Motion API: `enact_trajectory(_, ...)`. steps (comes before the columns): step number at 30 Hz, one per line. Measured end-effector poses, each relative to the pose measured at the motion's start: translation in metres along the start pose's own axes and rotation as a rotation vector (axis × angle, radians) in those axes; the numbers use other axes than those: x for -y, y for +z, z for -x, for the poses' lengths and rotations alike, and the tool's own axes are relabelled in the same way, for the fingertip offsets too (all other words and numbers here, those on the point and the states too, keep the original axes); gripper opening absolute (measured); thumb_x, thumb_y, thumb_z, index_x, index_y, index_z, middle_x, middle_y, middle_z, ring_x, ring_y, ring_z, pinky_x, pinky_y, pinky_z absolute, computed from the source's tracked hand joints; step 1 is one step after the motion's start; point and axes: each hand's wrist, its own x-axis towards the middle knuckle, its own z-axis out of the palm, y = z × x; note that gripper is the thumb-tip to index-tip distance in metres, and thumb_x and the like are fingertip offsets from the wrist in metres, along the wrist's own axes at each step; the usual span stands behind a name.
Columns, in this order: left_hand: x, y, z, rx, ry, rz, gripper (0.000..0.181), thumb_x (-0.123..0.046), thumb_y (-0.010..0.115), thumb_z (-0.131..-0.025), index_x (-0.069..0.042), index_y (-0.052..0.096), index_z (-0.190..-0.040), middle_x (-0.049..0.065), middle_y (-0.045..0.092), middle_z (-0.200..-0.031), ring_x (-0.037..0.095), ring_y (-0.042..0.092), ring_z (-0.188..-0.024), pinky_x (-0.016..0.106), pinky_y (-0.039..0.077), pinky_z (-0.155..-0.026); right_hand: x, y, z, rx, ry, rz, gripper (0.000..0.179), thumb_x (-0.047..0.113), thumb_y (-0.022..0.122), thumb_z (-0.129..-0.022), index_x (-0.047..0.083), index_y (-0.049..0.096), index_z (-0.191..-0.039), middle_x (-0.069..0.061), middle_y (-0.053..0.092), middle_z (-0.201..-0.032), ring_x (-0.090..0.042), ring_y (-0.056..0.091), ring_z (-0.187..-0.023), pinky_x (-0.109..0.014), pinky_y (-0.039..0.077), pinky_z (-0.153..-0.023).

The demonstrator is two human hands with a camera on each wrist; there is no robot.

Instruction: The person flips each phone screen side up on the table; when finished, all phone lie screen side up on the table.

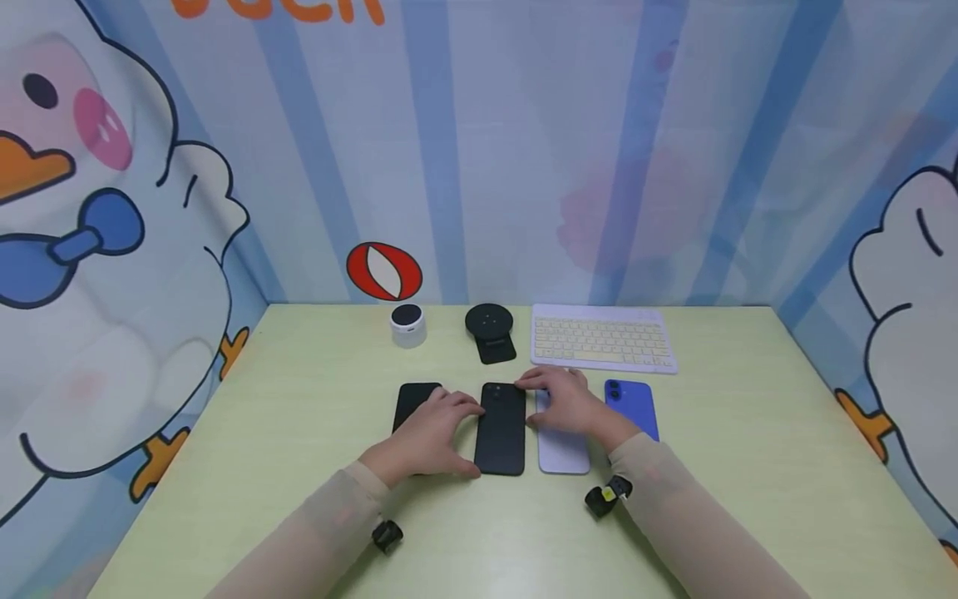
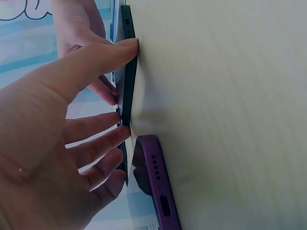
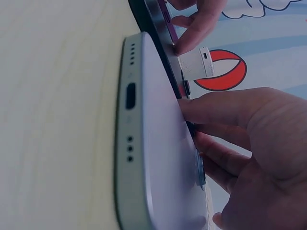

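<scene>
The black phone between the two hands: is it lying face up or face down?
Face down: in the head view, the black phone has its camera bump facing up.

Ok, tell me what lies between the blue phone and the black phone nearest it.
The lavender phone, partly hidden by the right hand, lies between the black phone and the blue phone; the head view shows this.

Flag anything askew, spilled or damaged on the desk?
Only the spacing: the black phone between the hands sits closer to the lavender phone than to the dark phone on its left, so the row looks uneven. No spill or damage visible.
</scene>
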Motion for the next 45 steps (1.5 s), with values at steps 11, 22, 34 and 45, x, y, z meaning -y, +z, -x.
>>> enact_trajectory(11, 0.002, -0.003, 0.0, 0.016, -0.007, 0.021, 0.089, -0.048, 0.095, -0.067, -0.013, 0.063, -0.142, 0.007, 0.058, -0.146, 0.027, 0.046, -0.122, 0.043, 0.045, -0.101, 0.003, 0.003, 0.0, -0.025, -0.012, -0.038, 0.062, 0.013, 0.089, -0.076, 0.01, 0.07, -0.135, -0.009, 0.066, -0.14, -0.033, 0.052, -0.139, -0.066, 0.021, -0.12)
enact_trajectory(22, 0.002, -0.001, 0.002, 0.003, 0.015, 0.061, 0.084, -0.044, 0.092, -0.072, -0.012, 0.061, -0.143, 0.007, 0.056, -0.148, 0.027, 0.045, -0.123, 0.044, 0.044, -0.103, 0.006, -0.001, 0.003, -0.104, -0.008, -0.106, 0.064, 0.016, 0.091, -0.075, 0.013, 0.069, -0.136, -0.01, 0.065, -0.141, -0.037, 0.053, -0.139, -0.057, 0.038, -0.115)
enact_trajectory(34, -0.004, 0.001, 0.004, -0.003, 0.012, 0.255, 0.084, -0.04, 0.092, -0.074, -0.017, 0.056, -0.146, 0.002, 0.057, -0.149, 0.022, 0.042, -0.125, 0.044, 0.043, -0.107, 0.011, -0.005, 0.007, -0.136, 0.019, -0.304, 0.067, 0.02, 0.089, -0.08, 0.014, 0.064, -0.142, -0.01, 0.061, -0.147, -0.036, 0.049, -0.143, -0.056, 0.039, -0.116)
enact_trajectory(45, -0.007, -0.004, 0.008, -0.013, -0.028, 0.387, 0.085, -0.037, 0.093, -0.074, -0.027, 0.053, -0.148, -0.003, 0.058, -0.143, 0.021, 0.049, -0.123, 0.044, 0.049, -0.098, 0.023, -0.005, 0.01, -0.11, -0.021, -0.4, 0.071, 0.023, 0.089, -0.081, 0.012, 0.06, -0.145, -0.011, 0.053, -0.154, -0.038, 0.045, -0.145, -0.062, 0.036, -0.116)
